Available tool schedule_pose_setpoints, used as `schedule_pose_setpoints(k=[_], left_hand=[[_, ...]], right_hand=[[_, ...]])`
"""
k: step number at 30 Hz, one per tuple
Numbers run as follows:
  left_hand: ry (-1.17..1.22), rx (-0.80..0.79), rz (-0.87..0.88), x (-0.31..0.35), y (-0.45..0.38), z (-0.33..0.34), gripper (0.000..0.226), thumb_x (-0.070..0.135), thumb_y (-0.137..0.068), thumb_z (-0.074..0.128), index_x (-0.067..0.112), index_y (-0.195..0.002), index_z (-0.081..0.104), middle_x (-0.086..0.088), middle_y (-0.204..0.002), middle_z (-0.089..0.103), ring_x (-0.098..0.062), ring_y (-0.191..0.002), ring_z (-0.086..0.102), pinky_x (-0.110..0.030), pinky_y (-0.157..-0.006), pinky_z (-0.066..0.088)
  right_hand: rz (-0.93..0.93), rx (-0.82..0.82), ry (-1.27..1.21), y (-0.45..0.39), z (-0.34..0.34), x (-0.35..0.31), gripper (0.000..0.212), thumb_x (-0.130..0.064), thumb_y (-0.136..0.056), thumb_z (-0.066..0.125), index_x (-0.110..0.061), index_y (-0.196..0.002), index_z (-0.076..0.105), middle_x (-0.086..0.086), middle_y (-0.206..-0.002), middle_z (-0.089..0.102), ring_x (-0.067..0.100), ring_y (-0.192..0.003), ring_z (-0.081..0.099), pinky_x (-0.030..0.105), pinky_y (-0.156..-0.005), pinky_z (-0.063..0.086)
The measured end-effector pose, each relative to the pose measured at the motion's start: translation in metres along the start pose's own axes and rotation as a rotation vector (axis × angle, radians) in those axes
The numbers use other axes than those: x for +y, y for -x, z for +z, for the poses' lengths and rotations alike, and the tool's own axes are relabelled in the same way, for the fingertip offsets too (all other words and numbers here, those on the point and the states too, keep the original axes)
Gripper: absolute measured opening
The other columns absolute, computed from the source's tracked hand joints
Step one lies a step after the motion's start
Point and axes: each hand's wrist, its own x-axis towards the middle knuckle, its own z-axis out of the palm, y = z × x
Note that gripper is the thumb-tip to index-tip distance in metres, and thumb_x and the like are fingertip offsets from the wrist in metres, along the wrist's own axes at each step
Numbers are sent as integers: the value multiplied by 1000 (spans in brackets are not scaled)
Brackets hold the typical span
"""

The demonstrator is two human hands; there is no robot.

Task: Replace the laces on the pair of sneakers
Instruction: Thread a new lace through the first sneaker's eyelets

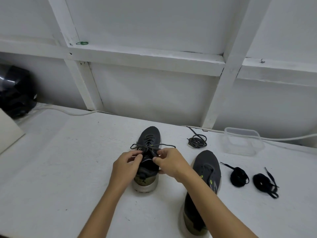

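A clear plastic container (pixel 243 141) is sitting open on the white table (pixel 60 160), near its far right edge. A white cable (pixel 72 112) is running along the back of the table where it is meeting the white panelled wall (pixel 154 93). A green rubber band (pixel 82 43) is lying on a ledge of the wall's white framing. A black bag-like object (pixel 15 90), its kind unclear, is resting at the far left, with a pale board (pixel 8 129) leaning just in front of it.

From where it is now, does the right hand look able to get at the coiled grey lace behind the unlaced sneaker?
Probably yes. The right hand pinches the lace on the laced sneaker, so it must let go first. The coiled grey lace lies in the open on the table, with nothing between them.
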Motion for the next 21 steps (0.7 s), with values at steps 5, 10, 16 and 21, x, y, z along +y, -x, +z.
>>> schedule_pose_setpoints(k=[5,10,16,21], left_hand=[[-19,12,39,-11,-6,-16,22,23,-93,66,44,-93,72,15,-107,68,16,-93,60,-20,-81,51],[-35,-42,41,-13,-8,-19,20,22,-94,66,40,-96,72,16,-108,67,9,-98,62,-23,-85,52],[-218,16,317,21,-3,-9,17,13,-92,65,29,-94,71,20,-98,64,-6,-97,61,-28,-83,50],[-91,-112,475,56,16,29,16,11,-93,65,23,-100,73,18,-99,67,-1,-90,62,-9,-73,45]], right_hand=[[17,49,-31,-1,23,3,32,-19,-94,70,-8,-124,65,-1,-95,69,20,-92,71,41,-85,62],[24,62,0,1,19,6,40,-26,-92,74,-12,-129,65,-1,-105,71,20,-93,72,40,-88,61],[-24,84,92,10,-13,-5,33,-34,-92,71,-21,-122,70,-3,-112,73,15,-105,68,42,-98,56],[-160,396,100,38,-53,3,21,-32,-96,64,-29,-115,71,-13,-104,73,4,-96,69,36,-90,59]])
